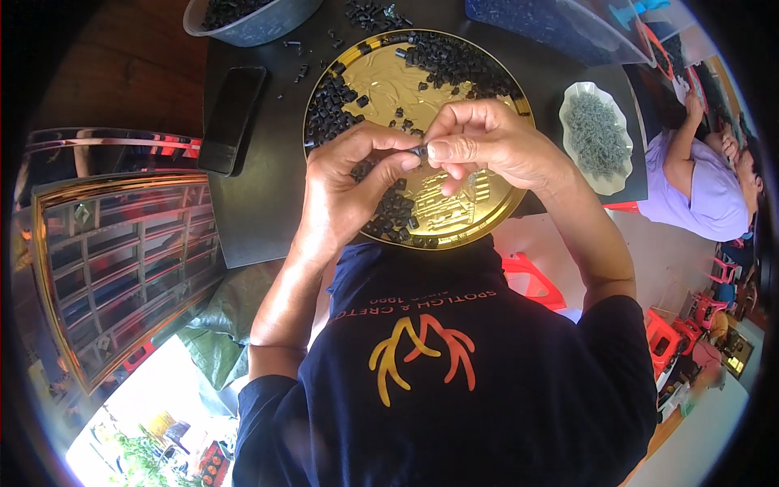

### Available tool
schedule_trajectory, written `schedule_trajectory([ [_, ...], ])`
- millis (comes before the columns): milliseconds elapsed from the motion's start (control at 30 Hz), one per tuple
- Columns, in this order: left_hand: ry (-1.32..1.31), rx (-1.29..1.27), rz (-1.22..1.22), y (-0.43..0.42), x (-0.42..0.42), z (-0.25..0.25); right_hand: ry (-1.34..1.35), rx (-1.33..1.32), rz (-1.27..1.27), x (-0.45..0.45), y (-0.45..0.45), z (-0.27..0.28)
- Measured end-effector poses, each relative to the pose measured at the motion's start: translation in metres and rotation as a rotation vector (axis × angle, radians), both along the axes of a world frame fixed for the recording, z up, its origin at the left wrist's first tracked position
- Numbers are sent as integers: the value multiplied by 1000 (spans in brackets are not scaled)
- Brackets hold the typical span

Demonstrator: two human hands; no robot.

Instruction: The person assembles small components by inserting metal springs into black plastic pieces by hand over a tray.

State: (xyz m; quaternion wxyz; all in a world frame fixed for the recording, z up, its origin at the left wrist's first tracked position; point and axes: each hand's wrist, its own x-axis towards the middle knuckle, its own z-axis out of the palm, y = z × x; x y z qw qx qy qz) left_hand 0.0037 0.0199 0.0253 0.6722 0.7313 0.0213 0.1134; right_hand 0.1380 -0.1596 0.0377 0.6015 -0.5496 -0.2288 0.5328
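Over a round gold tray (381, 69), my two hands meet at the fingertips. My left hand (345, 174) pinches a small black plastic part (419, 152) between thumb and forefinger. From the other side my right hand (487, 146) is closed, its thumb and forefinger pressed together right at that part; whatever else it holds is too small to make out. Many loose black parts (462, 65) lie heaped along the tray's far right rim. More black parts (333, 105) line the left side, and others (393, 213) sit below my left hand.
A white scalloped dish (610, 185) of small grey-green pieces (599, 134) stands right of the tray. A black phone (233, 122) lies left. At the back are a grey basin (268, 24) of black parts and a blue-tinted bin (552, 28). Another person (702, 187) sits at the right.
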Motion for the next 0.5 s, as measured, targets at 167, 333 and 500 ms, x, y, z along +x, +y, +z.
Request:
schedule_trajectory([
  [167,-224,409,52,3,3,5,148,38,-19,-13,0,-8],
  [333,-256,463,25,3,6,6,231,166,11,-20,-4,-27],
  [500,-224,368,-8,1,8,7,264,258,-20,-26,-2,-23],
])
